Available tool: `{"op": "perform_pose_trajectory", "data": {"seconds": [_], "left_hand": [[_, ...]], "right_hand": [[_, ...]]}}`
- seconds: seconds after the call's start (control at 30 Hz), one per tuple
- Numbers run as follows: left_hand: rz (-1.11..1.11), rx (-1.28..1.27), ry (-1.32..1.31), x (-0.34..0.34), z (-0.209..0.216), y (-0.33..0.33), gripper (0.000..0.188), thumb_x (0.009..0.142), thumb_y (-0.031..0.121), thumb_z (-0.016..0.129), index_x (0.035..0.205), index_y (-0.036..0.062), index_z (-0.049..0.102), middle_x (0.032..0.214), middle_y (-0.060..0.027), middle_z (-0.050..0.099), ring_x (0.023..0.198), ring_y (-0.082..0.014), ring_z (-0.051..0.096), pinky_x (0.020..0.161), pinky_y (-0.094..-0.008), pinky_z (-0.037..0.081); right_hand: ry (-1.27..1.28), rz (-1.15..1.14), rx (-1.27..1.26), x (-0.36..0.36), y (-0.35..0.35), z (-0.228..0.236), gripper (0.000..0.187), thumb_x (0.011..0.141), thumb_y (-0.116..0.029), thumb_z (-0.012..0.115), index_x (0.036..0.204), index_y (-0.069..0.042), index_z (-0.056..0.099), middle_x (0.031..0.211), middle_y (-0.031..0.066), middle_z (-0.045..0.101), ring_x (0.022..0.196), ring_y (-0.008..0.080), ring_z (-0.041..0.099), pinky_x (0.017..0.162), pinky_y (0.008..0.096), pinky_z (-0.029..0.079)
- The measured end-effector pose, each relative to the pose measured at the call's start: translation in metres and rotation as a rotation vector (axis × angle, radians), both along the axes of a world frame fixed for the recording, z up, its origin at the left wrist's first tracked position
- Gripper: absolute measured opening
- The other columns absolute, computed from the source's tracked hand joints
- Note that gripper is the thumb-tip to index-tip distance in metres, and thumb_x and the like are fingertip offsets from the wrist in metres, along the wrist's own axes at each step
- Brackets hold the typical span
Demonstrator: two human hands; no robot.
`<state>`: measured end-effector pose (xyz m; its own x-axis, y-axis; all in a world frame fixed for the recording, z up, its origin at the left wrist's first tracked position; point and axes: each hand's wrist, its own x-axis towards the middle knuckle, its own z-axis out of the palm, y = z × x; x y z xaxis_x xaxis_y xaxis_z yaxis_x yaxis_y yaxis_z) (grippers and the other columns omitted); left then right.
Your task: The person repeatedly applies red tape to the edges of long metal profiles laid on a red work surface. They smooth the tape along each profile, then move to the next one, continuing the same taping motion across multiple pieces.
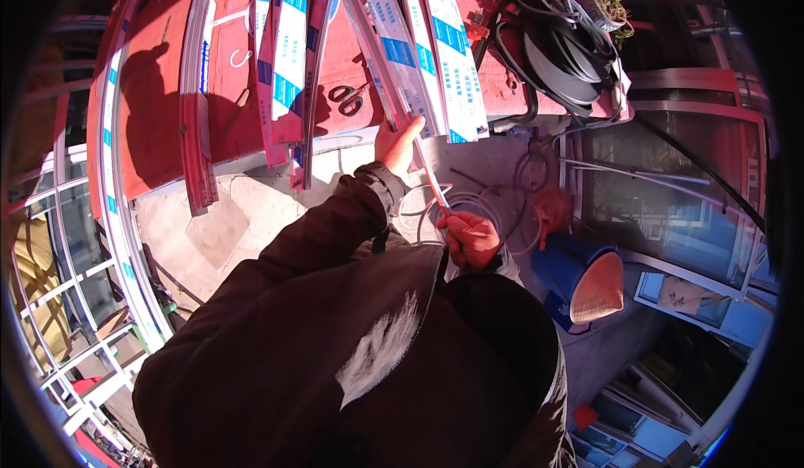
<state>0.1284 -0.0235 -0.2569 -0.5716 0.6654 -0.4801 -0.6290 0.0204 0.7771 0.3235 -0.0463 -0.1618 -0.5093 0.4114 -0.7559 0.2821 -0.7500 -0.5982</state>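
At twelve o'clock, the left hand's (398,146) fingers grip a long film-wrapped profile (371,41) overhanging the red bench (234,129); at five o'clock from it, the right hand's (471,240) fingers are clenched on a thin pale strip (432,181). A hard tug could snap the strip or drag the profile off. The strip's lower end is hidden, the profile's far end cut off, their join unclear

Dark brown jacket (268,334), long-sleeved. Left sleeve (314,217) loose, creased; left cuff (382,185) gathered at wrist. Right cuff (506,261) greyish, mostly hidden. Thin pale zip-like line (421,327) along front, pale sunlit patch (378,352) beside it. Left hand (399,145), right hand (471,240) bare.
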Motion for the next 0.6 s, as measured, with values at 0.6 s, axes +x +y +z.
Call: {"op": "perform_pose_trajectory", "data": {"seconds": [0.6], "left_hand": [[-0.011, -0.052, -0.037, 0.023, -0.012, -0.019, 0.029, 0.082, 0.022, 0.068, 0.098, 0.0021, 0.056, 0.074, -0.0035, 0.058, 0.061, -0.0118, 0.056, 0.054, -0.0261, 0.046]], "right_hand": [[0.054, 0.116, 0.015, -0.014, 0.005, -0.010, 0.025, 0.093, -0.022, 0.047, 0.092, 0.000, 0.059, 0.060, 0.0050, 0.055, 0.039, 0.0094, 0.044, 0.035, 0.0232, 0.032]]}}
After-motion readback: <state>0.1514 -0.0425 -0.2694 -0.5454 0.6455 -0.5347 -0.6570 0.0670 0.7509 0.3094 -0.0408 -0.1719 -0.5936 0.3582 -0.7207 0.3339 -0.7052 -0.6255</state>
